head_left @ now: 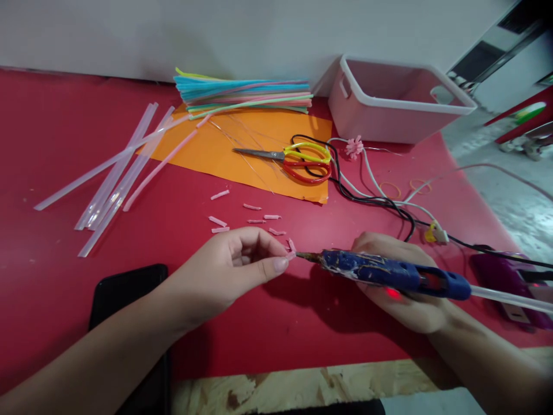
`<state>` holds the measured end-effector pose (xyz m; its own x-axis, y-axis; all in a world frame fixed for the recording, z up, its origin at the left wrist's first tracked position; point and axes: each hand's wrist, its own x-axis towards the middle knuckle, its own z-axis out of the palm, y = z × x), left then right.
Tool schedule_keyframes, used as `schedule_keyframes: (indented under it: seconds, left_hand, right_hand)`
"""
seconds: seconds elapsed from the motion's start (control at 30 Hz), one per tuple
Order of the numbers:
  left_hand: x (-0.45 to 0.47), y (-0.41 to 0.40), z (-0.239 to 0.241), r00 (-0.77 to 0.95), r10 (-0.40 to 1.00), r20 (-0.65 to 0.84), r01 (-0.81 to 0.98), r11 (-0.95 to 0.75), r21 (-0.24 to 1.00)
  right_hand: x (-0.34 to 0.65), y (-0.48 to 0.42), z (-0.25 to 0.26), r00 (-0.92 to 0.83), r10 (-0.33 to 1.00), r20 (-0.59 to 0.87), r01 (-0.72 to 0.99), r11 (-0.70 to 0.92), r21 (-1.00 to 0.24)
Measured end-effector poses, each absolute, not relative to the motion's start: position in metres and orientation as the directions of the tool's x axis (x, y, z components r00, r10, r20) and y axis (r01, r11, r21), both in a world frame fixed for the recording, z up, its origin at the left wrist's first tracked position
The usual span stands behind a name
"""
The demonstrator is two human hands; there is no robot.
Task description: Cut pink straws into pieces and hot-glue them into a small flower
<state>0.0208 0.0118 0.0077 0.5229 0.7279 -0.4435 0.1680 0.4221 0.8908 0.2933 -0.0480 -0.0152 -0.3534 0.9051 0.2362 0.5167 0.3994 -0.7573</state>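
Observation:
My left hand (248,262) pinches a small pink pipe cleaner piece (292,251) between thumb and fingertips. In my right hand (389,288) is a blue hot glue gun (375,268), its fingers wrapped round the far side. The gun's nozzle (307,256) meets the pink piece, and a clear glue stick (510,297) sticks out of its back end. Several cut pink pieces (256,221) lie on the red table just beyond my left hand. Farther off, a pink fluffy flower (354,147) on a thin wire rests beside the cables.
Scissors (298,158) lie on an orange sheet (199,153), with bundled pipe cleaners (242,92) behind. Clear glue sticks (129,155) are at left, a black phone (129,288) under my left forearm. A pink bin (380,115), cables (371,199) and a purple power device (496,271) occupy the right.

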Motion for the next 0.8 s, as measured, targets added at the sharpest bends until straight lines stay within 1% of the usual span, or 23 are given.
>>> schedule_keyframes:
  seconds: [0.17, 0.37, 0.53, 0.63, 0.8]
  left_hand:
    - [0.0197, 0.0122, 0.0066, 0.537, 0.698, -0.474, 0.163, 0.466, 0.870]
    - [0.0172, 0.0122, 0.0075, 0.550, 0.684, -0.479, 0.166, 0.473, 0.865]
    - [0.0165, 0.0139, 0.0069, 0.560, 0.672, -0.485, 0.185, 0.469, 0.863]
    - [0.0160, 0.0141, 0.0078, 0.585, 0.654, -0.479, 0.185, 0.468, 0.864]
    - [0.0159, 0.0143, 0.0087, 0.560, 0.674, -0.483, 0.157, 0.485, 0.860]
  right_hand:
    - [0.2939, -0.0474, -0.0138, -0.364, 0.897, 0.249, 0.511, 0.416, -0.752]
    - [0.2964, -0.0491, -0.0171, -0.357, 0.905, 0.233, 0.507, 0.397, -0.765]
    - [0.2970, -0.0488, -0.0156, -0.393, 0.896, 0.206, 0.487, 0.393, -0.780]
    - [0.2976, -0.0478, -0.0138, -0.420, 0.882, 0.215, 0.456, 0.410, -0.790]
    - [0.2993, -0.0469, -0.0120, -0.442, 0.873, 0.206, 0.440, 0.412, -0.798]
